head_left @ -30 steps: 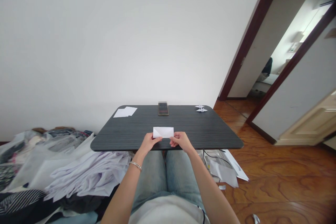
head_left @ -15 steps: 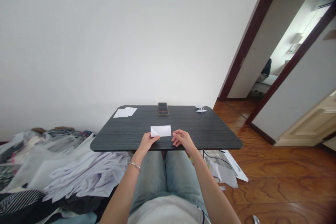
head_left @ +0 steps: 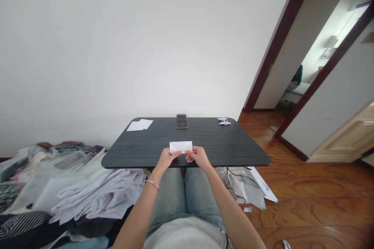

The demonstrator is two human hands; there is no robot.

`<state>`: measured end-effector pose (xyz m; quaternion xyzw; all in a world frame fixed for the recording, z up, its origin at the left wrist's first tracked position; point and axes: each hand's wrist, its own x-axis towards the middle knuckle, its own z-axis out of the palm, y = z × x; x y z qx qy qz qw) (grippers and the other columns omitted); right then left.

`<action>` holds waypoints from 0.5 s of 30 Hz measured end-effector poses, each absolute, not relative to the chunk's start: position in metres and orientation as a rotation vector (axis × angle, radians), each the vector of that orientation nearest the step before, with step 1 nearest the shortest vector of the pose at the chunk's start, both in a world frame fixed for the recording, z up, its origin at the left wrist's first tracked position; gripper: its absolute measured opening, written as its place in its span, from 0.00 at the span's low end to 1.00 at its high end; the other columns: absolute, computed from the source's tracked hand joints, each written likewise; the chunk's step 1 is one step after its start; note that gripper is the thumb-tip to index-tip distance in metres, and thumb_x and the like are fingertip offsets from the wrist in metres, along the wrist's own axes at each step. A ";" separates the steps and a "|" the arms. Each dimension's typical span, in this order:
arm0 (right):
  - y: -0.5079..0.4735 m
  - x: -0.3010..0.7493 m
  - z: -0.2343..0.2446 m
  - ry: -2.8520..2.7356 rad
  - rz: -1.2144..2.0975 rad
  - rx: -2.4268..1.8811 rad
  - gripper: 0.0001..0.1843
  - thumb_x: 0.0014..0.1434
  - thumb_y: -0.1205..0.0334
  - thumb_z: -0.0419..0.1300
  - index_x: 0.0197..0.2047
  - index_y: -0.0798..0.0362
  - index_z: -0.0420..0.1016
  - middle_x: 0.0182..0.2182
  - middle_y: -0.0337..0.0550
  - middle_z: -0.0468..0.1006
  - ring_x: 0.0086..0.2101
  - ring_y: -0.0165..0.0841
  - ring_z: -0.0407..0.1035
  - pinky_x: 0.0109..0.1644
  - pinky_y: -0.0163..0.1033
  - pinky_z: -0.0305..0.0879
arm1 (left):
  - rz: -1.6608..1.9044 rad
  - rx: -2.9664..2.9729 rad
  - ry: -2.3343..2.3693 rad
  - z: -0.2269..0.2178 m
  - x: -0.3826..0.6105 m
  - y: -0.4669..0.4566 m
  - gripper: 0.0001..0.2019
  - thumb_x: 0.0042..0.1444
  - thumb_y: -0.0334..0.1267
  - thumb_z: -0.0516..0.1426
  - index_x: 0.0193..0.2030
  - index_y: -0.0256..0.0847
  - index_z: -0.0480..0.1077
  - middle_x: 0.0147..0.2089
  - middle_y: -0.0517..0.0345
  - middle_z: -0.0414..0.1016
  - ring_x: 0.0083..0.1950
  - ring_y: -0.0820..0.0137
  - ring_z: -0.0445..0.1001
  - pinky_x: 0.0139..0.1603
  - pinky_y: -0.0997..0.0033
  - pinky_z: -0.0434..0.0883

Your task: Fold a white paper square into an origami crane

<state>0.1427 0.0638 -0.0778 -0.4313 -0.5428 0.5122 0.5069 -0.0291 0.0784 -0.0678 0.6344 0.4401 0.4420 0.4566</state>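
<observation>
A folded white sheet of paper point(head_left: 181, 146), a wide rectangle, is held up over the near part of the dark table point(head_left: 204, 136). My left hand point(head_left: 167, 158) pinches its lower left corner, thumb in front. At the lower right corner my right hand point(head_left: 198, 155) grips it too, with the thumb on the front face and the fingers curled. The fingers behind the paper are partly hidden.
White paper sheets point(head_left: 140, 125) lie at the table's back left. A phone point(head_left: 182, 121) is at the back middle, and two folded paper cranes point(head_left: 224, 123) sit at the back right. Piled clothes point(head_left: 99, 192) are left of the table.
My right hand has moved left and taken hold of the paper's right end. The paper and my left hand have shifted slightly to the right.
</observation>
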 end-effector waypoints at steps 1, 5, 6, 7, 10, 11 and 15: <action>0.064 0.143 -0.078 -1.305 1.234 -1.039 0.18 0.46 0.48 0.62 0.26 0.57 0.70 0.17 0.39 0.75 0.15 0.27 0.69 0.19 0.30 0.63 | 1.089 1.566 1.091 -0.067 -0.029 0.078 0.11 0.44 0.41 0.61 0.22 0.33 0.74 0.26 0.52 0.78 0.30 0.65 0.73 0.35 0.70 0.67; 0.064 0.142 -0.080 -1.287 1.224 -1.037 0.19 0.47 0.47 0.60 0.29 0.56 0.69 0.18 0.38 0.75 0.16 0.27 0.69 0.18 0.29 0.63 | 1.094 1.560 1.092 -0.066 -0.028 0.077 0.11 0.43 0.40 0.62 0.29 0.32 0.76 0.31 0.51 0.79 0.32 0.63 0.75 0.36 0.69 0.68; 0.064 0.142 -0.080 -1.286 1.220 -1.038 0.19 0.47 0.47 0.60 0.29 0.56 0.69 0.17 0.38 0.75 0.16 0.27 0.69 0.18 0.29 0.63 | 1.101 1.557 1.088 -0.066 -0.028 0.077 0.13 0.42 0.39 0.62 0.33 0.32 0.75 0.34 0.50 0.79 0.34 0.63 0.75 0.37 0.68 0.68; 0.064 0.142 -0.080 -1.286 1.218 -1.039 0.19 0.47 0.47 0.61 0.28 0.56 0.69 0.17 0.38 0.75 0.16 0.27 0.69 0.18 0.29 0.63 | 1.109 1.553 1.084 -0.066 -0.028 0.077 0.15 0.41 0.39 0.63 0.36 0.32 0.75 0.36 0.50 0.79 0.35 0.63 0.75 0.39 0.68 0.69; 0.063 0.142 -0.081 -1.284 1.202 -1.040 0.19 0.46 0.46 0.61 0.28 0.56 0.69 0.17 0.38 0.75 0.16 0.29 0.69 0.19 0.30 0.64 | 1.124 1.544 1.072 -0.068 -0.029 0.078 0.17 0.39 0.37 0.64 0.38 0.32 0.74 0.38 0.49 0.79 0.37 0.63 0.75 0.40 0.67 0.69; 0.063 0.142 -0.081 -1.278 1.191 -1.040 0.19 0.47 0.46 0.61 0.28 0.55 0.69 0.18 0.38 0.75 0.17 0.30 0.70 0.18 0.31 0.64 | 1.124 1.543 1.065 -0.068 -0.029 0.078 0.17 0.38 0.37 0.65 0.38 0.32 0.74 0.37 0.49 0.79 0.36 0.63 0.75 0.40 0.67 0.69; 0.065 0.144 -0.085 -1.230 1.133 -1.046 0.19 0.47 0.45 0.61 0.26 0.54 0.68 0.18 0.36 0.73 0.19 0.32 0.70 0.17 0.32 0.64 | 1.143 1.528 1.015 -0.071 -0.027 0.080 0.21 0.37 0.37 0.65 0.41 0.32 0.72 0.37 0.50 0.79 0.36 0.64 0.75 0.38 0.67 0.70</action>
